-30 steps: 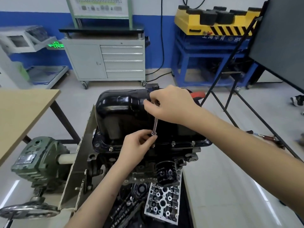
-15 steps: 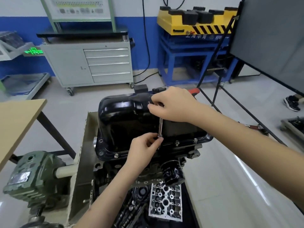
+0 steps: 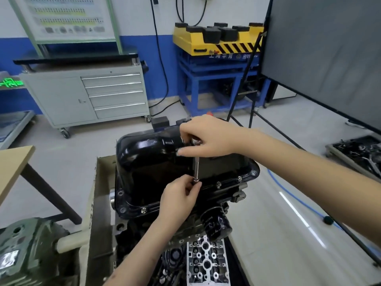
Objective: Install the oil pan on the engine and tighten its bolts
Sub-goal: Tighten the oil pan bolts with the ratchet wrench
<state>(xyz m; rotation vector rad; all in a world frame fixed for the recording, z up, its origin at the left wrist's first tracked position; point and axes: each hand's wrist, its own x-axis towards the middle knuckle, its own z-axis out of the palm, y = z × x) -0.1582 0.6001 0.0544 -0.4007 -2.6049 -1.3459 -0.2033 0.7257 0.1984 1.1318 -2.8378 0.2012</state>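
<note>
Head view: both hands work a socket driver [image 3: 196, 168] on the black oil pan [image 3: 148, 159].
Right hand [image 3: 208, 137] fingers grip its top; left hand [image 3: 181, 195] fingers pinch its socket; far yellow lift [image 3: 216, 41] lettering blurred.

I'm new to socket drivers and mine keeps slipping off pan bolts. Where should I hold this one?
Grip the socket driver at both ends, from above: right hand around its top, left hand pinching the socket end at the oil pan flange. Its slim upright shaft would likely tilt otherwise.
</note>
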